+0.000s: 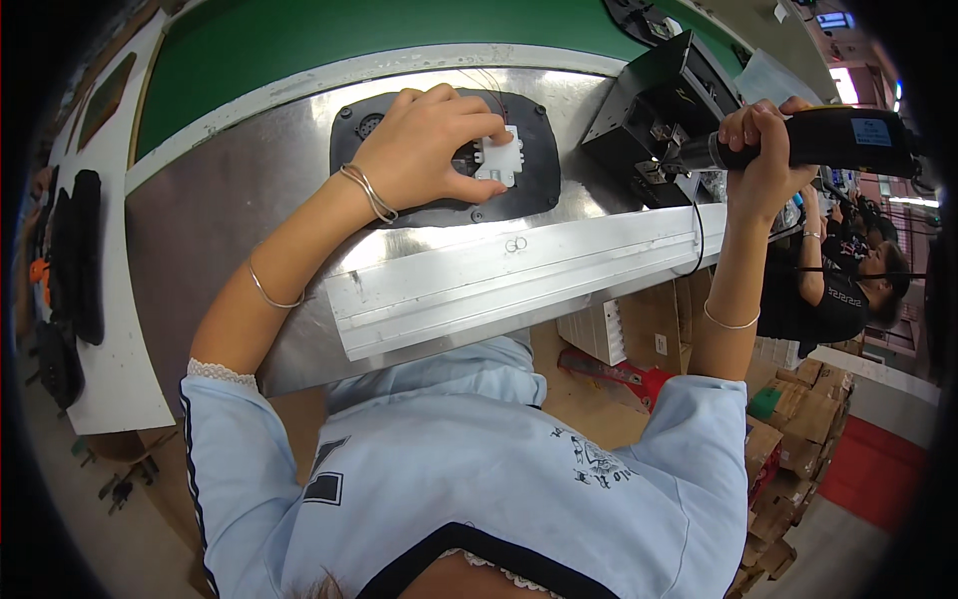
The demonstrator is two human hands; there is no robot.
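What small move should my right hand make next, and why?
Perhaps bring the driver tool in your right hand from the black box to the white part: its tip is at the box's front, while your left hand brackets that part on the black panel. I can't tell whether the tip carries a screw.

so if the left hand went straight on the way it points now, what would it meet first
The white block, which the left hand seems to touch with its fingers, on the black panel. Past it, the black box looks next, though depth is unclear.
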